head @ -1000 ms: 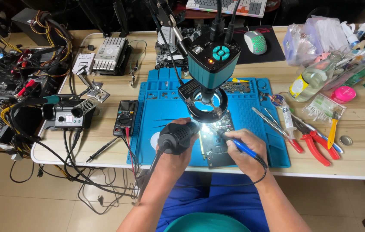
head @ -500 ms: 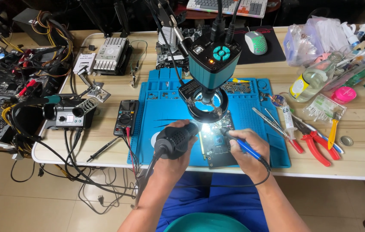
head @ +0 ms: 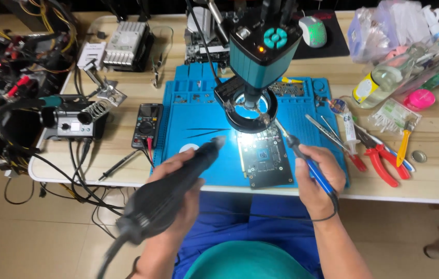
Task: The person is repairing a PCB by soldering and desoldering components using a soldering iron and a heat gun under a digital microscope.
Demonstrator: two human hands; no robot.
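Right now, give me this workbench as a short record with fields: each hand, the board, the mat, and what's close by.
left hand: grips black hot-air handpiece, nozzle toward the board
right hand: holds blue soldering iron, tip near the board's top edge
circuit board: flat on blue mat, lit by ring light
nearby: multimeter, red pliers

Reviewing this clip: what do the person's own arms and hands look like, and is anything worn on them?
Both forearms are bare, with no sleeves in view. The left hand and the right hand are ungloved; no rings or watch are visible. A thin black cable loops round the right wrist area. Blue clothing shows below.
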